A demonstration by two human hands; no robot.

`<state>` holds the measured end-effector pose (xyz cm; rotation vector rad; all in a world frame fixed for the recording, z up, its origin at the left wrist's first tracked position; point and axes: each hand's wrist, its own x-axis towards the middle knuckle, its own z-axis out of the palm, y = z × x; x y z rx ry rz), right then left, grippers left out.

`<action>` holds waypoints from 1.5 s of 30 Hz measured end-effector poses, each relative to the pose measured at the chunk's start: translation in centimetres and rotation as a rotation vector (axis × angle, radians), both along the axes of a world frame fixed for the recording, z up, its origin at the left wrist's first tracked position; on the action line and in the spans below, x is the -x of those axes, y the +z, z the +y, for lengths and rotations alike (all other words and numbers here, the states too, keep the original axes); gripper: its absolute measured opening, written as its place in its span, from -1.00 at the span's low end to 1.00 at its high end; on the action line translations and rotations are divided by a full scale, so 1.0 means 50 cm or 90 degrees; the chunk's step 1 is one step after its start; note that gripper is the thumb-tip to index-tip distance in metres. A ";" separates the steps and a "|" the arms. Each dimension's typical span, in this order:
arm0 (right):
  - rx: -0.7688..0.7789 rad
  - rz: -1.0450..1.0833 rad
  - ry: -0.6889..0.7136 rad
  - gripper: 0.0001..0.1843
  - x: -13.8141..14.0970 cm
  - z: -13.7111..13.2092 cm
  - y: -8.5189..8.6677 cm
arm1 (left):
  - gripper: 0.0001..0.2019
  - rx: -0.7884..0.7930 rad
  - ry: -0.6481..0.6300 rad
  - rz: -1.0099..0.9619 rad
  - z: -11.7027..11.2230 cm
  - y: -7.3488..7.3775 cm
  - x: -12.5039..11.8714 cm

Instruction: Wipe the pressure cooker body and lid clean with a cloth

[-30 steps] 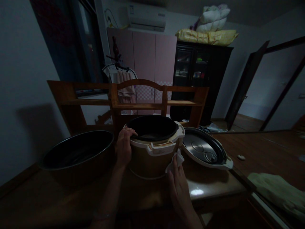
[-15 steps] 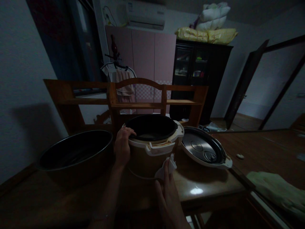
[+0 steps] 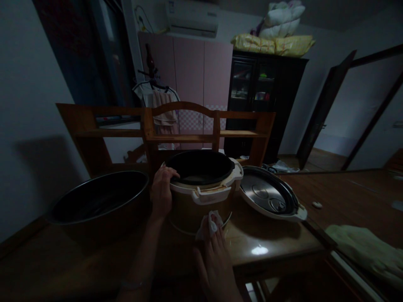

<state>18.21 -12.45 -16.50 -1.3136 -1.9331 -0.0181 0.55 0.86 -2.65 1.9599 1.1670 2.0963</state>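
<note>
A pressure cooker with a white rim and a dark inside stands lidless on the wooden desk. My left hand grips its left rim, fingers curled over the edge. Low on the cooker's front, my right hand presses a crumpled white tissue against the wall near the base. To the right lies the detached lid, its metal inner side facing up. A wide dark pot sits to the left, its inside partly in shadow.
A wooden shelf rack rises along the desk's back edge. At the right is a brown surface with a pale green cloth and a small white object. Wall closes off the left side.
My right hand has slid the tissue left and slightly down across the cooker's lower front. My left hand stays on the rim.
</note>
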 end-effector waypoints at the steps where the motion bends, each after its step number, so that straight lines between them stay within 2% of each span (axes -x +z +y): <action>1: 0.000 -0.001 -0.001 -0.18 0.000 -0.001 -0.002 | -0.49 0.000 0.001 -0.001 0.001 0.000 0.000; 8: 0.003 -0.010 0.021 -0.14 -0.006 -0.009 -0.008 | -0.46 0.018 0.010 0.006 0.001 0.000 0.001; 17: -0.016 -0.069 -0.004 -0.11 -0.022 -0.015 -0.021 | -0.48 0.015 -0.010 -0.001 0.004 0.000 0.002; 29: 0.064 0.080 -0.101 -0.04 -0.013 0.007 -0.033 | -0.51 0.013 0.005 0.016 0.001 0.002 0.000; 36: 0.084 0.165 -0.068 -0.07 -0.012 0.011 -0.023 | -0.51 0.017 0.013 0.015 -0.002 0.004 0.000; 45: 0.143 0.264 -0.070 -0.11 -0.019 0.015 0.001 | -0.55 0.015 0.009 0.026 0.001 0.001 0.003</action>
